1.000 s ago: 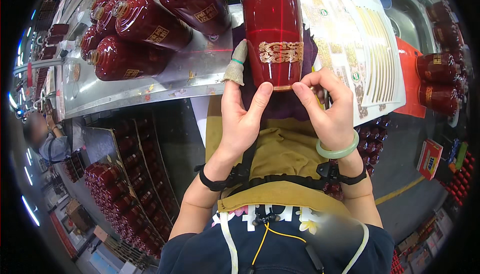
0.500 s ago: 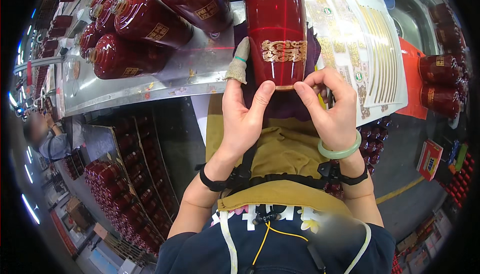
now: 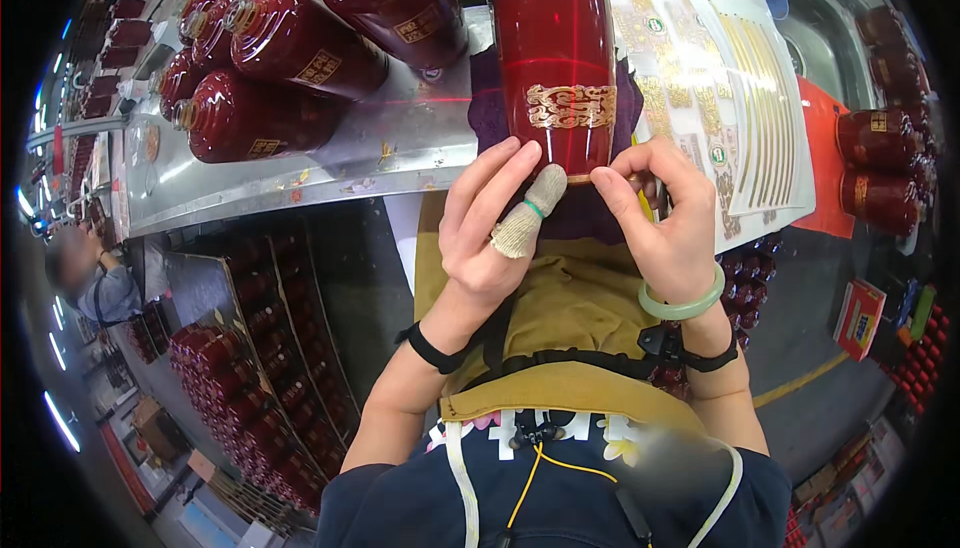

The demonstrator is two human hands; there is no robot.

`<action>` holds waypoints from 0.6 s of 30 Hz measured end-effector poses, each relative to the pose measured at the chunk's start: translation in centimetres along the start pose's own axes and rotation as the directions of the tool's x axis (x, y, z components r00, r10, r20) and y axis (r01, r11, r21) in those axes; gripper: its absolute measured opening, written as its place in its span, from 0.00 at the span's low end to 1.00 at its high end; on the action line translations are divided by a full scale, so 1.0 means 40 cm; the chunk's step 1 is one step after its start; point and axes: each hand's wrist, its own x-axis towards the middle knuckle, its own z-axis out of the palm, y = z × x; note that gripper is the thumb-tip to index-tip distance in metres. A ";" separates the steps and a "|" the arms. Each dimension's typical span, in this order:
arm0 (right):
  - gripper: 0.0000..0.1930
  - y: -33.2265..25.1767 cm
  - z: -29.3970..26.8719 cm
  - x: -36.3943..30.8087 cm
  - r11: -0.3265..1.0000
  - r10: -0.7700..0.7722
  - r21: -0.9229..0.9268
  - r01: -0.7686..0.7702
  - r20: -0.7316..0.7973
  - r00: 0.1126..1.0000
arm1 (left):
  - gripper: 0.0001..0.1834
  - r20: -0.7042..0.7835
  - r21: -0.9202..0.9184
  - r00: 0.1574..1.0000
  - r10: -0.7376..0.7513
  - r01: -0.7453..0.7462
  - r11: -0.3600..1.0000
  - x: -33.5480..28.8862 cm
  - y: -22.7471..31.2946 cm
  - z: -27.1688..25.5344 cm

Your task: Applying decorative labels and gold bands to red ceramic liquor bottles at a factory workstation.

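Red bottle (image 3: 557, 58): a glossy, closed jar-shaped bottle, laid near the front edge of the bench (image 3: 400, 143) on a purple cloth (image 3: 487, 98); its contents cannot be seen through the glaze.
Gold label (image 3: 572, 106): an ornamental band, seen across the bottle's lower body.
Left hand (image 3: 487, 223): fingers are spread and laid against the bottle's lower left side; the thumb is wrapped in a knitted cot (image 3: 527, 213) and pressed at the base. The hand is not closed round the bottle.
Right hand (image 3: 668, 213): fingers are curled, with the fingertips set against the bottle's base on the right; a pale green bangle (image 3: 683, 300) is worn at the wrist.
Other bottles (image 3: 290, 43): several like red ones are lain toward the bench's back left corner, touching one another.
Label sheets (image 3: 720, 58): sheets of gold stickers are spread over the bench's right part.
Right side: more red bottles (image 3: 880, 163) are stood beyond the bench's right edge.
Below the bench: racks of red bottles (image 3: 250, 388) are ranged on the left.
Far left: another person (image 3: 90, 283) is seen, blurred.
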 end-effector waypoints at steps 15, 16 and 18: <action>0.07 0.028 -0.082 0.022 0.999 0.025 -0.026 -0.020 0.186 0.982 | 0.14 0.079 0.066 0.993 0.085 -0.090 0.994 0.010 -0.010 0.002; 0.07 0.028 -0.079 0.022 0.999 0.025 -0.026 -0.020 0.184 0.983 | 0.14 0.090 0.048 0.992 0.091 -0.096 0.994 0.008 -0.013 0.002; 0.07 0.027 -0.076 0.022 1.000 0.007 -0.014 -0.004 0.167 0.986 | 0.14 0.097 0.068 0.989 0.112 -0.119 0.991 0.008 -0.012 0.002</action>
